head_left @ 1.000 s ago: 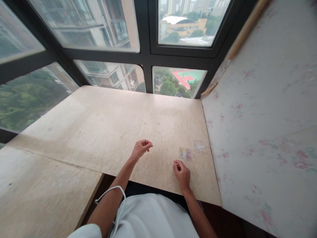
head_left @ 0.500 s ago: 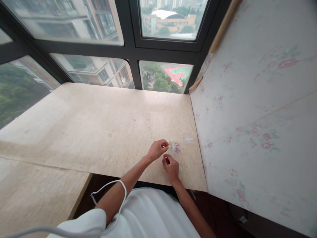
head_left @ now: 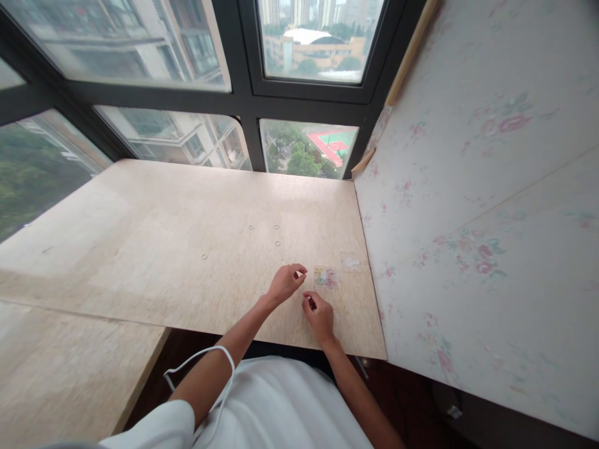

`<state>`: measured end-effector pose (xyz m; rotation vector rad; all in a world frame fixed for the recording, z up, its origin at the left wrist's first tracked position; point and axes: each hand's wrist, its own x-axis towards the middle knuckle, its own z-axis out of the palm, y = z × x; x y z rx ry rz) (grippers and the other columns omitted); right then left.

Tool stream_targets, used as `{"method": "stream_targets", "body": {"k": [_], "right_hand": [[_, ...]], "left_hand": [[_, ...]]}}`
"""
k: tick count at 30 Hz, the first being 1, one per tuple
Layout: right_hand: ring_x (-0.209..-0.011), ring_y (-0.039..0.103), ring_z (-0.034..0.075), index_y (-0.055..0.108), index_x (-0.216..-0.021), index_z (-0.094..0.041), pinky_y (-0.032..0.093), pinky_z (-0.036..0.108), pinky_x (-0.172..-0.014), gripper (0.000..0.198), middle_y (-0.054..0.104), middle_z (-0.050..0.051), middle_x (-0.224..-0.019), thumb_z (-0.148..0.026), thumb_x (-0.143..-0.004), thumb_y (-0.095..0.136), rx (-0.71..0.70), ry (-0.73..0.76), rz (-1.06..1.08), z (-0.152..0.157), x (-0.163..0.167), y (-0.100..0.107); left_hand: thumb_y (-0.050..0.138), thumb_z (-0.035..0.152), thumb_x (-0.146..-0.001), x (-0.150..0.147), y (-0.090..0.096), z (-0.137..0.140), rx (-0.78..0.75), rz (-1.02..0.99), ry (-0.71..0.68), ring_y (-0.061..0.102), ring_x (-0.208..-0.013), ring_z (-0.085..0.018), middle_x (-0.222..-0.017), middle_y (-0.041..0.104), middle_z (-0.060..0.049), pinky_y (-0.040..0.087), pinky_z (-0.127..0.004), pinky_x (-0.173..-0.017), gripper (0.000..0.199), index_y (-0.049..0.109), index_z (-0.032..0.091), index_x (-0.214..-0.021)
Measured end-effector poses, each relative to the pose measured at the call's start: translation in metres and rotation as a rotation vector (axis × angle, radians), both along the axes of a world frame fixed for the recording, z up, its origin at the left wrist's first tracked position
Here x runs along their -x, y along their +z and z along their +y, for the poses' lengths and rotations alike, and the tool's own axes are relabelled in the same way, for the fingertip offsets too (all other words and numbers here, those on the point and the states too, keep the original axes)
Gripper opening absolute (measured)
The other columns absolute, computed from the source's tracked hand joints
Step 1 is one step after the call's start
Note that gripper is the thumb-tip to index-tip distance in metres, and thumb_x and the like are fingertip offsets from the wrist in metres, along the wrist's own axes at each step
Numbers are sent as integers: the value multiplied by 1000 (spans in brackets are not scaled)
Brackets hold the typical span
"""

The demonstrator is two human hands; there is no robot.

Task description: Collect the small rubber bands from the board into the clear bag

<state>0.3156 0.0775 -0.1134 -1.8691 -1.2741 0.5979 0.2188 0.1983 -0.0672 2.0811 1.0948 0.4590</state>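
the clear box (head_left: 325, 276) sits on the worktop (head_left: 159, 215), a little right of centre and below the middle of the frame, with small yellow, green and pink pieces showing inside it. your left hand (head_left: 306, 273) is just beside it on the left, half curled, its thumb and forefinger bent towards each other with a narrow gap behind the tips; i cannot tell whether something tiny is pinched there. your right hand (head_left: 306, 297) is just below the box in the frame, its fingers curled in and the thumb close to the forefinger; whether you have hold of anything with it, i cannot tell either. neither hand touches the box.

to the upper right of the box, near the floral wall (head_left: 472, 206), you have a clear tray (head_left: 344, 264) with something whitish in it. three thin rings (head_left: 277, 244) lie apart from one another near the centre of the frame, and a fourth ring (head_left: 204, 257) lies further left. a white cable (head_left: 199, 353) loops over your left forearm at lower left.
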Motion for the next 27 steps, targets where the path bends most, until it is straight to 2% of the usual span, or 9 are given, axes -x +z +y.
{"method": "stream_targets", "body": {"k": [6,11,17,20,24,27], "right_hand": [[-60,60,15,69,-90,-19,43,24,-60,31,68,3,-69,-37,-84,44,1,11,-9,0,0,-1],[-57,59,15,67,-93,-20,43,23,-55,31,62,0,-62,-39,-83,46,82,42,37,4,-2,2],[-49,53,13,62,-103,-18,41,22,-48,33,52,-5,-53,-38,-84,45,121,194,129,19,9,12],[-49,52,12,59,-107,-18,39,20,-47,33,53,-5,-56,-37,-83,46,97,274,106,43,22,23],[-52,53,10,57,-112,-19,38,19,-50,34,56,-5,-58,-34,-85,45,59,295,-29,100,36,35],[-59,57,11,54,-117,-21,38,19,-56,35,61,-3,-64,-28,-85,45,178,261,-265,149,41,35]], "left_hand": [[51,18,-83,60,-19,0,-43,71,193,60,-75,-14,-91,67,-3,46,-26,-76,14,64,18,-88],[49,21,-84,108,-32,-8,-134,85,303,59,-78,-15,-89,64,-3,46,-27,-77,13,61,19,-89],[46,22,-84,136,-48,-17,-143,-63,380,58,-83,-17,-88,63,-5,47,-30,-78,13,58,19,-86],[45,22,-84,139,-51,-16,-133,-82,360,57,-85,-18,-89,62,-5,47,-32,-79,13,58,19,-86],[45,21,-84,141,-50,-14,-123,-113,340,57,-83,-18,-87,62,-5,47,-32,-77,13,58,20,-85],[45,19,-83,144,-49,-14,-127,-143,312,57,-83,-18,-86,62,-4,46,-31,-76,13,58,20,-84]]}}
